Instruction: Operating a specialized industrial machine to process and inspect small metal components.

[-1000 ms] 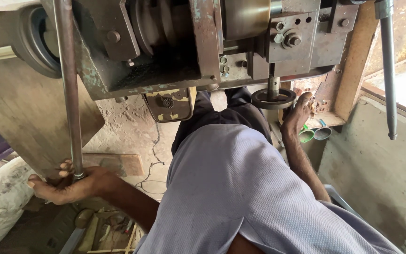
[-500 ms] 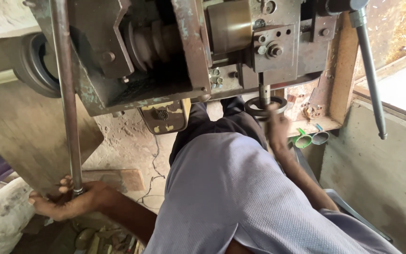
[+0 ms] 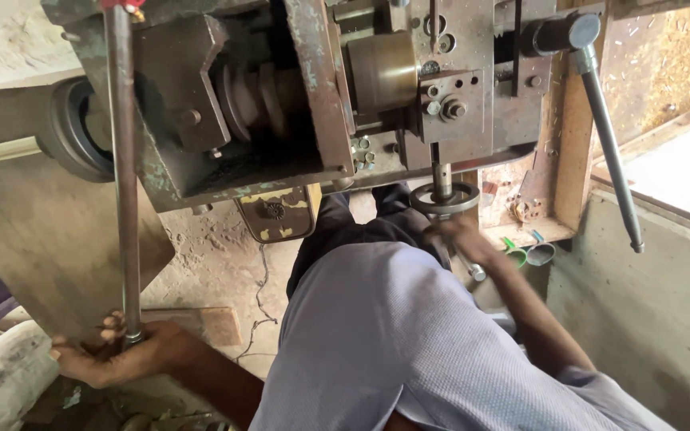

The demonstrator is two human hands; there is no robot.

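Lever rod [image 3: 125,183]: bare steel under my left hand [image 3: 109,359], dull brown, lightly rusted.
Machine body [image 3: 313,96]: heavy cast metal, paint chipped, rust-stained, greasy matt.
Ring die [image 3: 444,199]: machined metal, smoother, faint sheen, just above my right hand [image 3: 457,233].
Right handle [image 3: 608,152]: smooth grey steel, slightly glossy.
My shirt [image 3: 409,343]: light woven cloth, fine grid texture, matt.
Floor [image 3: 217,271]: rough cracked concrete, dusty.
Wood frame [image 3: 573,160]: raw, worn timber.
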